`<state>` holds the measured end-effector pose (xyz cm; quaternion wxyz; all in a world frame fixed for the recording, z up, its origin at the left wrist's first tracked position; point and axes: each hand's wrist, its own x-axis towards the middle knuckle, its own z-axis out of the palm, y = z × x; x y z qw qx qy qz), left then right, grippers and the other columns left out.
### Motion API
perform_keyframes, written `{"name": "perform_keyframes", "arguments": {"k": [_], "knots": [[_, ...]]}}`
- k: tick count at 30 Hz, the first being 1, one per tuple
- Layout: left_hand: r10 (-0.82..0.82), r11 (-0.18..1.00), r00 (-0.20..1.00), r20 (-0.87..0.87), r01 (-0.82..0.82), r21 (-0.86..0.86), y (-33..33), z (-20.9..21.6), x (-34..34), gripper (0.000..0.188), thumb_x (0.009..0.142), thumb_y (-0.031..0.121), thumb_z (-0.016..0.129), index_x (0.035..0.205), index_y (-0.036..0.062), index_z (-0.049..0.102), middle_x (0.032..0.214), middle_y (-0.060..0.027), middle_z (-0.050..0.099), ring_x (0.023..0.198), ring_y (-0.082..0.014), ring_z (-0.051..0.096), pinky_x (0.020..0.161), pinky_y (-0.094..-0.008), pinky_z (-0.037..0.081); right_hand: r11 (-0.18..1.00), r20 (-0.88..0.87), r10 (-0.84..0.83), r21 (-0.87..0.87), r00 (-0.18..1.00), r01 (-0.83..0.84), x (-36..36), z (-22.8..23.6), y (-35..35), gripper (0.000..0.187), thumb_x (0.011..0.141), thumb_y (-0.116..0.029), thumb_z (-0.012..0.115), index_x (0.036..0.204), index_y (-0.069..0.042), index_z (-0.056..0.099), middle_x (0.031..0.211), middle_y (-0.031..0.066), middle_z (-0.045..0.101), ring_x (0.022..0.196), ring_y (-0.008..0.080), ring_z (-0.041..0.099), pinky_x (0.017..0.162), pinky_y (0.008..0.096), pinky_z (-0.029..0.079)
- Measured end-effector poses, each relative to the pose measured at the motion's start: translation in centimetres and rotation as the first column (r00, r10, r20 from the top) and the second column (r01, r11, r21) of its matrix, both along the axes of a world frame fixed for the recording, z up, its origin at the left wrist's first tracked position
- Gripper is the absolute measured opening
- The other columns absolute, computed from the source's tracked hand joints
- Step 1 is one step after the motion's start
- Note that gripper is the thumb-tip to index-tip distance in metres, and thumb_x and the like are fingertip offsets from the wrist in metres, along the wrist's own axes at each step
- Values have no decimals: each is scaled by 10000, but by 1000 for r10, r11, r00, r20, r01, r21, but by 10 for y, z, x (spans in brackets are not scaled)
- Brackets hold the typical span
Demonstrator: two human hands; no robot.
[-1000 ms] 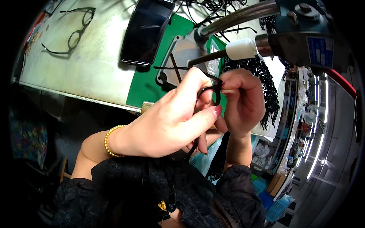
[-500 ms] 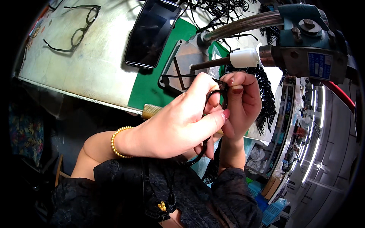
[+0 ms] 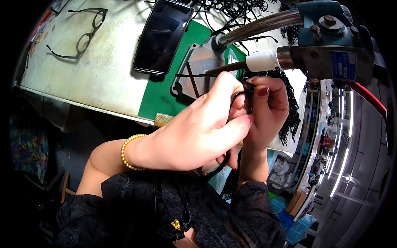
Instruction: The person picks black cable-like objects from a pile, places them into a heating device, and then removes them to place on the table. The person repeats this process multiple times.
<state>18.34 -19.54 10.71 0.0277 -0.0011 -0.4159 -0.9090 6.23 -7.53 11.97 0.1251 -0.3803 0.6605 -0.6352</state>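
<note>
A black eyeglass frame [image 3: 248, 86] is held between my two hands, in front of the press. My left hand [image 3: 198, 124] is wrapped round the frame, its thumb and fingers covering much of the rims. From there a thin dark temple arm sticks out leftward over the metal base plate [image 3: 188, 91]. With thumb and forefinger, my right hand [image 3: 271, 99] pinches the frame's upper right end, by the hinge area. Whether a small part sits between those fingertips is hidden. Another curved black piece [image 3: 225, 162] of the frame shows below my left fingers.
Above my hands a teal press head [image 3: 335, 39] with a white cylinder [image 3: 261, 60] juts in from the right. A smartphone [image 3: 162, 37] lies partly on a green mat [image 3: 151, 99]. Black-framed glasses [image 3: 84, 42] rest at far left. Black frames [image 3: 237, 14] lie tangled behind.
Both hands have shifted slightly right with the eyeglass frame. The frame has turned a little, so its temple arm now lies higher and points more level to the left.
</note>
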Motion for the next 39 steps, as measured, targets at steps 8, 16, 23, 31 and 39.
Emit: {"name": "perform_keyframes", "arguments": {"k": [8, 16, 23, 31, 39], "knots": [[23, 1000, 999, -38, -22, 19, -3, 9, -9, 239, 1012, 80, 532, 1166, 19, 359, 846, -55, 587, 575, -162, 682, 463, -236, 506, 999, 0, 36, -33, 999, -36, -10, 8, -3, 151, 993, -110, 649, 1067, 20, 626, 988, 34, 683, 849, 46, 592, 789, 196, 465], [3, 1000, 1000, -15, -3, 11, -4, 14, -10, 273, 1011, 104, 547, 1192, 14, 364, 874, -63, 597, 585, -164, 683, 467, -237, 512, 999, 180, -35, 10, 983, 33, -6, 16, -5, 187, 1001, -177, 656, 1056, 1, 639, 942, 15, 685, 787, 30, 570, 715, 179, 451], [-22, 998, 999, 41, 19, 60, -7, 21, -11, 282, 1003, 108, 547, 1197, 13, 367, 888, -73, 606, 573, -178, 684, 450, -234, 501, 997, 140, 24, -80, 990, -13, -7, 11, -7, 137, 1005, -108, 630, 1075, 8, 618, 948, 18, 673, 807, 39, 577, 731, 177, 453], [-122, 991, 986, 110, 127, -32, -16, 21, -2, 204, 1013, 125, 529, 1079, 51, 351, 880, -63, 600, 588, -156, 687, 449, -211, 483, 981, -57, 184, -56, 981, -187, -23, 6, 6, 116, 952, 23, 645, 1062, 18, 607, 997, 49, 661, 897, 98, 619, 829, 229, 505], [-116, 991, 988, 98, 123, -59, -16, 20, -3, 202, 995, 98, 482, 1083, 10, 323, 891, -111, 599, 592, -160, 678, 476, -249, 510, 996, 11, 3, 86, 1000, -3, -5, 9, 3, 96, 1016, -106, 606, 1044, -15, 592, 963, 32, 657, 800, 46, 581, 729, 185, 460]]}}
